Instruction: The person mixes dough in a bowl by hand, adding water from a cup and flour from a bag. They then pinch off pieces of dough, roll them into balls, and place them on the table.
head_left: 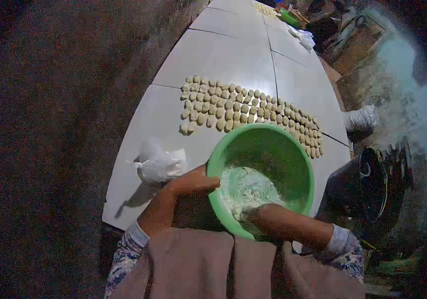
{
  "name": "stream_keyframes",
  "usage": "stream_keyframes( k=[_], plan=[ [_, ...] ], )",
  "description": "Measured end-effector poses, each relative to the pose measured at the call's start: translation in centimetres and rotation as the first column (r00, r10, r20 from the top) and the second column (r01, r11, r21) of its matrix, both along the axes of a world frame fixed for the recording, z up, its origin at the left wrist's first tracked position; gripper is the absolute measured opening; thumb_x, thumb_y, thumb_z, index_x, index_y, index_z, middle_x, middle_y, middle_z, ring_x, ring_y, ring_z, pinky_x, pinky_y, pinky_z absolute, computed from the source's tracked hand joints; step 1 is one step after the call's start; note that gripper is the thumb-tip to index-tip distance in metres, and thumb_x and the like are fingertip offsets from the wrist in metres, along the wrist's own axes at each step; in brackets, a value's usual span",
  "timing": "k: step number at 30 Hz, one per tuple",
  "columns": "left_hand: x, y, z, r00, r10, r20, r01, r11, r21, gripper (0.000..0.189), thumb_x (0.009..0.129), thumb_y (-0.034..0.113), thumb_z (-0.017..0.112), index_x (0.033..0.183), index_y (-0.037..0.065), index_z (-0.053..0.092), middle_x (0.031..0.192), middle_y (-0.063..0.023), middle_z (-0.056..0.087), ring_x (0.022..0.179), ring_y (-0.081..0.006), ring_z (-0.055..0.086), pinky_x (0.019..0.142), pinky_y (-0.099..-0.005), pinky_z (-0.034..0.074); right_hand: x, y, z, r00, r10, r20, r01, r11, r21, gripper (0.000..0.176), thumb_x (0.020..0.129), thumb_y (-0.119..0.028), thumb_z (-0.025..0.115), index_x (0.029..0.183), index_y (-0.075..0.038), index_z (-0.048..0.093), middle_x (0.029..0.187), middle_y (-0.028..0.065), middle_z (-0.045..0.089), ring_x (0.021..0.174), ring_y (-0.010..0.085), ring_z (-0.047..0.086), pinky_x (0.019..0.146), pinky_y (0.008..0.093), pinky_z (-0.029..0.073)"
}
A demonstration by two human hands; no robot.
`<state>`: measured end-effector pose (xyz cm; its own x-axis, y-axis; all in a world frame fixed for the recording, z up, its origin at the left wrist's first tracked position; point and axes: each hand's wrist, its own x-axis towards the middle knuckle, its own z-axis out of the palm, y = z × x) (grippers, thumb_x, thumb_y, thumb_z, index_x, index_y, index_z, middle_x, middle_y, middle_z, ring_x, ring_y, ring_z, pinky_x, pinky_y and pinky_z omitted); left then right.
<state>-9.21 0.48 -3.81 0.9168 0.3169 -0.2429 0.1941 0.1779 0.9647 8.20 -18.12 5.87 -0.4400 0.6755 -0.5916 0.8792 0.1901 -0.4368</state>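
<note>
A green plastic basin (307,164) is tilted toward me at the near side of the white table. White flour (248,187), powdery with some small lumps, covers part of its bottom. My left hand (196,182) grips the basin's left rim, with the thumb over the edge. Inside the basin, my right hand (266,217) reaches down into the flour; its fingers are hidden, so what it may hold does not show. Just beyond the basin, several rows of small pale dough pieces (228,104) lie on the table.
A knotted white plastic bag (156,164) stands on the table (223,55) to the left. At the far end are more dough pieces (265,9), a green bowl (289,18) and a plastic bag (303,37). A large dark bucket (343,187) stands beside the table's right edge.
</note>
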Motion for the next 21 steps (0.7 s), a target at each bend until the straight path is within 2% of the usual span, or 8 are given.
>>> stream_keyframes(
  k=[5,7,9,11,13,15,19,21],
  plan=[
    [-0.1,-0.4,0.5,0.999,0.015,0.033,-0.016,1.000,0.012,0.059,0.076,0.023,0.057,0.127,-0.002,0.044,0.103,-0.0089,0.060,0.086,-0.0150,0.055,0.077,-0.0293,0.046,2.1,0.4,-1.5,0.930,-0.356,0.089,0.361,0.931,-0.049,0.041,0.080,-0.020,0.062,0.112,0.001,0.050,0.103,0.0262,0.059,0.092,0.0405,0.062,0.082,0.0476,0.049],
    [-0.1,-0.4,0.8,0.999,0.015,-0.028,-0.018,0.994,-0.104,0.058,0.076,0.023,0.057,0.127,-0.003,0.044,0.102,-0.0085,0.060,0.085,-0.0145,0.055,0.075,-0.0284,0.047,3.2,0.4,-1.8,0.942,-0.332,-0.059,0.335,0.906,0.257,0.034,0.094,-0.022,0.045,0.116,0.004,0.048,0.102,0.0295,0.059,0.090,0.0425,0.061,0.078,0.0467,0.049],
    [0.0,-0.1,1.3,0.998,-0.022,-0.065,0.016,0.995,-0.094,0.060,0.076,0.020,0.057,0.129,-0.002,0.042,0.109,-0.0094,0.058,0.093,-0.0159,0.055,0.082,-0.0302,0.046,3.4,0.2,-3.1,0.927,-0.367,-0.073,0.373,0.921,0.112,0.038,0.094,-0.026,0.046,0.116,0.005,0.047,0.108,0.0296,0.057,0.096,0.0406,0.060,0.080,0.0457,0.048],
    [0.0,0.0,1.1,0.993,-0.055,-0.103,0.046,0.995,-0.087,0.062,0.075,0.017,0.057,0.132,-0.002,0.041,0.116,-0.0102,0.057,0.101,-0.0173,0.055,0.090,-0.0319,0.046,2.5,-0.9,-5.9,0.727,-0.607,-0.320,0.497,0.787,-0.365,0.036,0.092,-0.027,0.047,0.123,-0.010,0.048,0.112,0.0246,0.059,0.103,0.0376,0.059,0.089,0.0435,0.048],
    [-0.1,-0.4,0.1,0.993,0.025,-0.116,-0.030,0.999,-0.039,0.061,0.076,0.024,0.057,0.129,-0.002,0.043,0.104,-0.0094,0.059,0.086,-0.0149,0.055,0.076,-0.0285,0.046,-0.4,1.5,-2.3,0.847,-0.531,-0.001,0.504,0.806,-0.310,0.034,0.095,-0.034,0.038,0.119,-0.014,0.052,0.104,0.0223,0.062,0.096,0.0378,0.062,0.084,0.0441,0.050],
    [0.0,-0.5,0.4,0.996,0.014,-0.085,-0.018,0.999,-0.047,0.061,0.076,0.024,0.057,0.129,-0.002,0.043,0.103,-0.0093,0.059,0.086,-0.0152,0.054,0.076,-0.0290,0.046,-1.0,1.8,-3.5,0.997,0.043,0.072,-0.047,0.997,0.056,0.030,0.094,-0.030,0.039,0.110,-0.011,0.055,0.093,0.0217,0.063,0.086,0.0369,0.065,0.075,0.0454,0.053],
    [-0.3,-0.3,1.3,0.989,0.005,-0.147,-0.018,0.996,-0.089,0.061,0.076,0.026,0.056,0.129,-0.002,0.043,0.103,-0.0097,0.059,0.087,-0.0162,0.053,0.078,-0.0300,0.045,-0.5,1.8,-9.6,0.896,-0.366,-0.251,0.390,0.919,0.052,0.024,0.091,-0.023,0.044,0.107,-0.007,0.053,0.086,0.0202,0.063,0.080,0.0364,0.065,0.069,0.0473,0.053],
    [-0.3,-0.1,1.0,0.987,0.016,-0.158,-0.036,0.992,-0.123,0.053,0.077,0.018,0.055,0.126,0.000,0.047,0.113,-0.0105,0.059,0.097,-0.0178,0.058,0.086,-0.0333,0.047,-1.9,3.3,-5.3,0.975,-0.222,-0.012,0.221,0.959,0.180,0.025,0.095,-0.020,0.042,0.112,-0.005,0.053,0.092,0.0209,0.063,0.075,0.0362,0.064,0.068,0.0444,0.050]
  ],
)
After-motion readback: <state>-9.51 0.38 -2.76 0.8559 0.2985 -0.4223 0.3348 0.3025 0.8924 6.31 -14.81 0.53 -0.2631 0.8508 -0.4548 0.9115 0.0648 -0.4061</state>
